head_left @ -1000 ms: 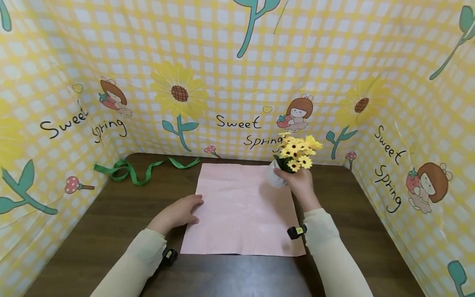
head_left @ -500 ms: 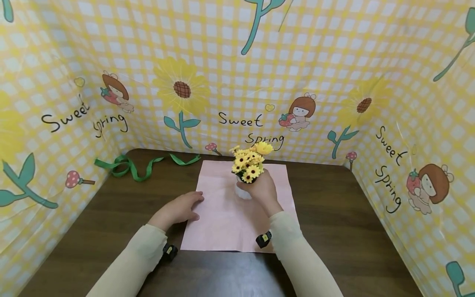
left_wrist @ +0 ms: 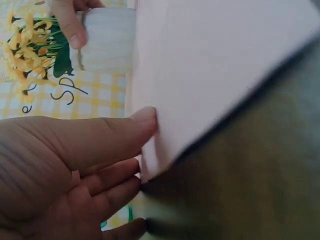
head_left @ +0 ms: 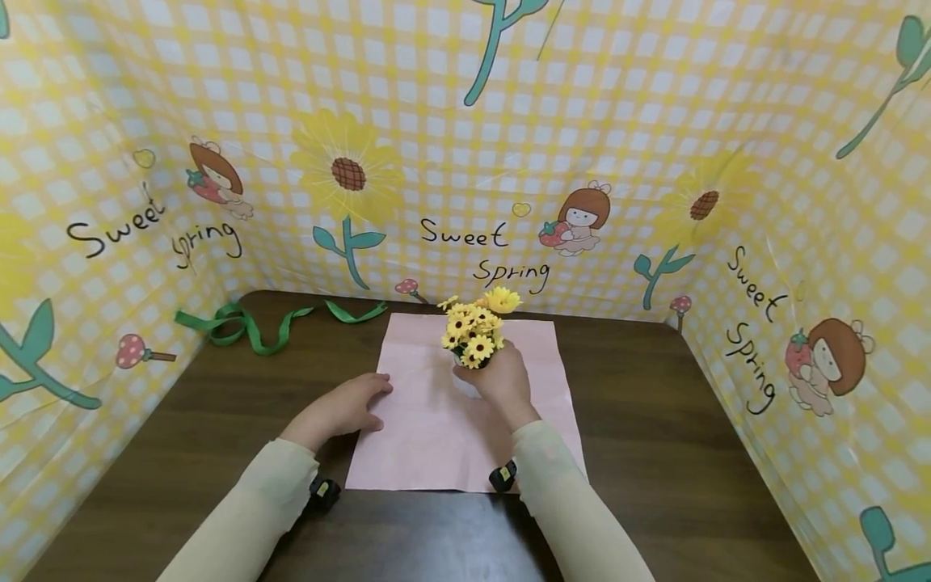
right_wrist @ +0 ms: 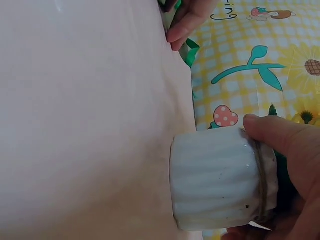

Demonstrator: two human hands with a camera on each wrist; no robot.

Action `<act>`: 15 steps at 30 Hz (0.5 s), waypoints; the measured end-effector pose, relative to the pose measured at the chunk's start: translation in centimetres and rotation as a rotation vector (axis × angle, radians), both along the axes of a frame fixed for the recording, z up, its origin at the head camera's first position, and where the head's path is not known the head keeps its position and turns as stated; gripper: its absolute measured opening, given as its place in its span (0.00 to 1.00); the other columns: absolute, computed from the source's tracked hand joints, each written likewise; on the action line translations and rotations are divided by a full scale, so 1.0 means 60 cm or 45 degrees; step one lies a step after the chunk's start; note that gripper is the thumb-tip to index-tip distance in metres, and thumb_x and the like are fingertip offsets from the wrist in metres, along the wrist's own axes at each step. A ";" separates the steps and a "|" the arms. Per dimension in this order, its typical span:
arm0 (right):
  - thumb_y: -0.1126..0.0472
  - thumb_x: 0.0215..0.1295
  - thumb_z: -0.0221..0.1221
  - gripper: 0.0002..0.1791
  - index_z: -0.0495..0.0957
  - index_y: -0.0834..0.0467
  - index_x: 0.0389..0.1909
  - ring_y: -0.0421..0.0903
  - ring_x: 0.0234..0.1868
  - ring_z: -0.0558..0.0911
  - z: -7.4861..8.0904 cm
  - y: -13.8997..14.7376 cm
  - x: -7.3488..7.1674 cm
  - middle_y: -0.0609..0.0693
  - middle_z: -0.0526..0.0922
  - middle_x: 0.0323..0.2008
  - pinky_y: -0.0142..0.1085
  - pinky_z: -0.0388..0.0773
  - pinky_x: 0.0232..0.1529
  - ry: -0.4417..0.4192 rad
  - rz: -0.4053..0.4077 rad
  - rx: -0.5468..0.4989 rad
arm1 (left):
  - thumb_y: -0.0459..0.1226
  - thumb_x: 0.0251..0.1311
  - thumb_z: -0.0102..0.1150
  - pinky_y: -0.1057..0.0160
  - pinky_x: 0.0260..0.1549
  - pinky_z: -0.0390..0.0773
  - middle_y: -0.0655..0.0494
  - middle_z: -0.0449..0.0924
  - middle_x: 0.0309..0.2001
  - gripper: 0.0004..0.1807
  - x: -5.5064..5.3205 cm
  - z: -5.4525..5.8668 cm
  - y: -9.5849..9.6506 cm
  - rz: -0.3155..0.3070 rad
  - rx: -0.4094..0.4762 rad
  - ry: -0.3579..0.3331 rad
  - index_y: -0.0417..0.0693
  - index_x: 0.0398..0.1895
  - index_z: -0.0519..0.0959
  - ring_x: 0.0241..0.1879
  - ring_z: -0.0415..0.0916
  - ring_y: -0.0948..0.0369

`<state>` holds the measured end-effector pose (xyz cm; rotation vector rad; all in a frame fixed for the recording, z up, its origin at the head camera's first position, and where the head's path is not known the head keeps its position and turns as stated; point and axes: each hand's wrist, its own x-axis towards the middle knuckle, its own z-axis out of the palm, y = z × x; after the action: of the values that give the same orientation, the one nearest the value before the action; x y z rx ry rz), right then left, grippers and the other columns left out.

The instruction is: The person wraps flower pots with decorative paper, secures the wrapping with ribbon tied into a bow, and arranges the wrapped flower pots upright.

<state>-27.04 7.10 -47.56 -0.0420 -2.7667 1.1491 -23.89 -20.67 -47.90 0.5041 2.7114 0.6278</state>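
A white ribbed pot (right_wrist: 215, 180) with twine round its rim stands at about the middle of a pink sheet of paper (head_left: 414, 444). Yellow flowers (head_left: 473, 331) with dark centres and green leaves fill it. My right hand (head_left: 502, 384) grips the pot near its rim, thumb on the near side; the other fingers are mostly hidden behind it. At the paper's left edge rests my left hand (head_left: 342, 412), fingers spread and loosely bent. In the left wrist view its thumb (left_wrist: 125, 130) and fingertips touch the edge of the sheet without curling round it.
A curly green ribbon (head_left: 254, 331) lies at the back left of the dark wooden table (head_left: 655, 453), with a shorter green piece (head_left: 354, 314) beside it. A yellow checked cloth (head_left: 451, 145) printed with flowers walls in the back and both sides.
My right hand has carried the flower pot leftward and down from the paper's right side onto its middle. The left hand has stayed at the left edge.
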 end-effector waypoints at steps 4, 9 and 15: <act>0.39 0.44 0.79 0.41 0.80 0.54 0.57 0.54 0.55 0.82 0.001 -0.001 -0.002 0.53 0.84 0.52 0.51 0.78 0.57 -0.007 0.000 0.030 | 0.36 0.57 0.74 0.40 0.69 0.65 0.37 0.73 0.67 0.28 -0.014 0.004 0.004 -0.005 -0.011 0.030 0.37 0.60 0.79 0.69 0.67 0.40; 0.39 0.43 0.79 0.42 0.79 0.53 0.59 0.53 0.55 0.82 -0.005 0.000 -0.003 0.52 0.84 0.54 0.50 0.78 0.58 -0.018 -0.010 -0.011 | 0.42 0.59 0.73 0.42 0.63 0.72 0.38 0.77 0.60 0.28 -0.036 0.023 0.035 0.047 -0.102 0.115 0.37 0.59 0.79 0.62 0.73 0.42; 0.41 0.45 0.79 0.39 0.79 0.51 0.57 0.50 0.54 0.83 -0.006 0.010 -0.003 0.49 0.85 0.51 0.50 0.78 0.58 0.056 0.015 -0.072 | 0.47 0.60 0.72 0.43 0.68 0.68 0.36 0.72 0.68 0.40 -0.058 0.050 0.090 -0.023 -0.002 0.164 0.34 0.70 0.69 0.69 0.68 0.42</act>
<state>-27.20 7.72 -47.90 -0.0068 -2.6996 1.2157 -27.39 -15.28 -44.91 0.5873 2.8240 0.6076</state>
